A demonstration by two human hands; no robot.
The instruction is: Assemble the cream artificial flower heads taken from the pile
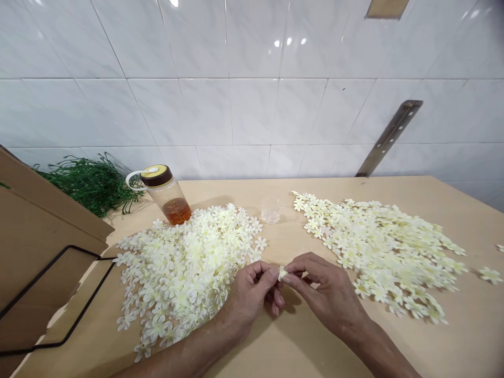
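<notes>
A small pale cream artificial flower (pixel 282 273) is pinched between my two hands over the middle of the table. My left hand (pixel 255 289) grips its left side with thumb and fingers closed. From the right, the thumb and fingertips of my right hand (pixel 318 283) also close on it. Much of the flower is hidden by the fingers. Beside my left hand lies a thick heap of cream flowers (pixel 185 268). To the right of my right hand spreads another, flatter heap of similar flowers (pixel 386 247).
A bottle (pixel 167 197) with amber liquid stands behind the left heap. Green artificial stems (pixel 90 181) lie at the back left, near a cardboard box (pixel 47 231) and a black wire frame (pixel 84 299). A small clear plastic piece (pixel 271 211) sits between the heaps. A metal bracket (pixel 389 137) leans by the tiled wall.
</notes>
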